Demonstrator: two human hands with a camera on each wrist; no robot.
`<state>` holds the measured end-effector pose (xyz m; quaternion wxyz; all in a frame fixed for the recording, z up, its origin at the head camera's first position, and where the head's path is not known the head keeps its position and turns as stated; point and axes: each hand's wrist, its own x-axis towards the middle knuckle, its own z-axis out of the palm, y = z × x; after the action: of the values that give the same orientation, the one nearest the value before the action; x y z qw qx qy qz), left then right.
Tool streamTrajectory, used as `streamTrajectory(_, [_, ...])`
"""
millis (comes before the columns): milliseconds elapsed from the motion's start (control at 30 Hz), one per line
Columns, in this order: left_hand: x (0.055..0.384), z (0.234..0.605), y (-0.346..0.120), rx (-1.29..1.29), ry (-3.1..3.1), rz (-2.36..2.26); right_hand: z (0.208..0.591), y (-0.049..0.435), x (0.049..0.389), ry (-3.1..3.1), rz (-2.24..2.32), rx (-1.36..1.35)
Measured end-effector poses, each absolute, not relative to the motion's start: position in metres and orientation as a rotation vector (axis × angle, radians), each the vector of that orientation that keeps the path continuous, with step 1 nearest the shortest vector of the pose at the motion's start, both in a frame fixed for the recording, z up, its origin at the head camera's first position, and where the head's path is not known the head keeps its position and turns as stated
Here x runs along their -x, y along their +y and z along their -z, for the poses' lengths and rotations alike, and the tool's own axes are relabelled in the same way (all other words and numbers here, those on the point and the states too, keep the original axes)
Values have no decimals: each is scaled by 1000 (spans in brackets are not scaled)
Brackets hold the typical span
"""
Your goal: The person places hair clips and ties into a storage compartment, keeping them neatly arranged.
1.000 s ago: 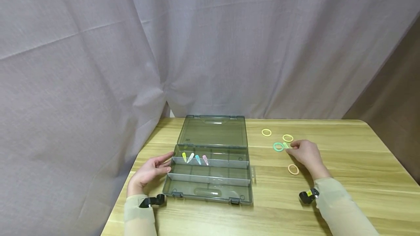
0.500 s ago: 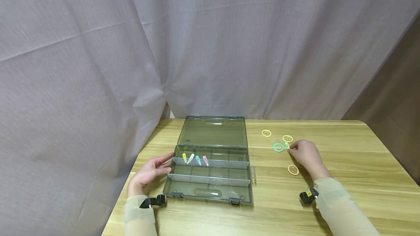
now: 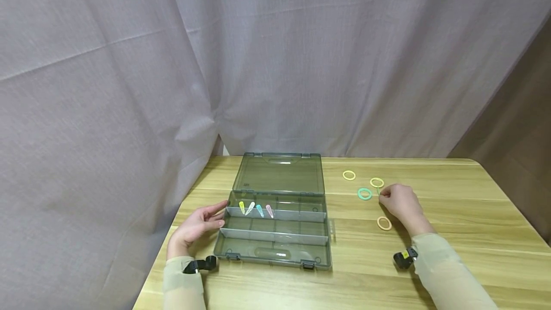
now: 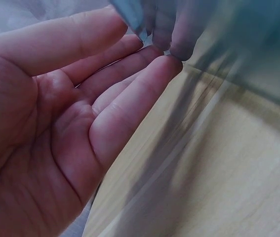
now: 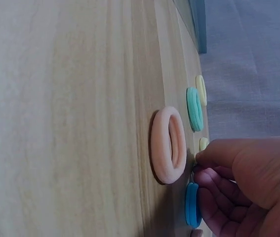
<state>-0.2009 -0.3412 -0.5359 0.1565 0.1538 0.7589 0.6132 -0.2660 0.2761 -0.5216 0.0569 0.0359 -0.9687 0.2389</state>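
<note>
A green snap clip (image 3: 378, 190) sits in the fingertips of the right hand (image 3: 402, 203), which pinches it low over the counter (image 3: 366, 271), well to the right of the open organizer box (image 3: 275, 266). The right hand is thus the nearer one by far; the left hand (image 3: 195, 227) is across the box, its fingers apart and touching the left wall. The clip shows as a thin sliver, its long axis running away from the person, so roughly square to the box's back divider (image 3: 297, 214), which lies leftward and slightly nearer the person. Along that divider, toward its left end, are a yellow, a white, a blue and a pink snap clip (image 3: 269, 211).

The held clip's far tip meets the edge of a yellow hair tie (image 3: 377, 182) (whether they touch, I cannot tell), with a mint-green hair tie (image 3: 364, 193) just to its left.
</note>
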Motion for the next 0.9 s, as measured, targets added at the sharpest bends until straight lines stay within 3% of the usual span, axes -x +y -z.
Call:
streamTrajectory(500, [200, 533, -341, -430, 2187, -1744, 524, 272, 260, -2800, -868, -22])
streamTrajectory(900, [200, 532, -340, -418, 2201, -1728, 503, 209, 247, -2740, -1212, -31])
